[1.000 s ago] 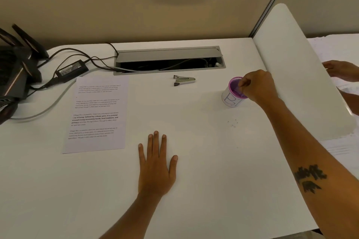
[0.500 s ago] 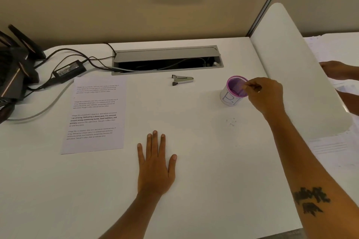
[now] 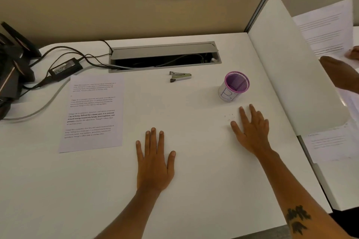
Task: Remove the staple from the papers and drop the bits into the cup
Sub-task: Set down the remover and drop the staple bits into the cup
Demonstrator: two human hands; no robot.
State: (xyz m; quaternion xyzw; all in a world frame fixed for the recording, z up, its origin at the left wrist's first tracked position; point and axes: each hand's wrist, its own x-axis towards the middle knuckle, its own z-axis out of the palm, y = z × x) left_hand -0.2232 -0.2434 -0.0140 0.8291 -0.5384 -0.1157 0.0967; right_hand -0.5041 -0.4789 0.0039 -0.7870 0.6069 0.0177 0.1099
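Both hands lie flat, palms down on the white desk (image 3: 194, 209), fingers straight and spread, holding nothing; the left hand (image 3: 154, 163) sits near the middle, the right hand (image 3: 252, 132) just in front of the purple mesh cup with a white paper label (image 3: 234, 86), which stands upright, mouth up; tiny specks (image 3: 230, 116) dot the desk beside the right fingertips; the printed white paper sheet (image 3: 93, 112) lies flat at left, long axis running away from the person; the small metal staple remover (image 3: 179, 77) lies behind, long axis left-right, jaws pointing left.
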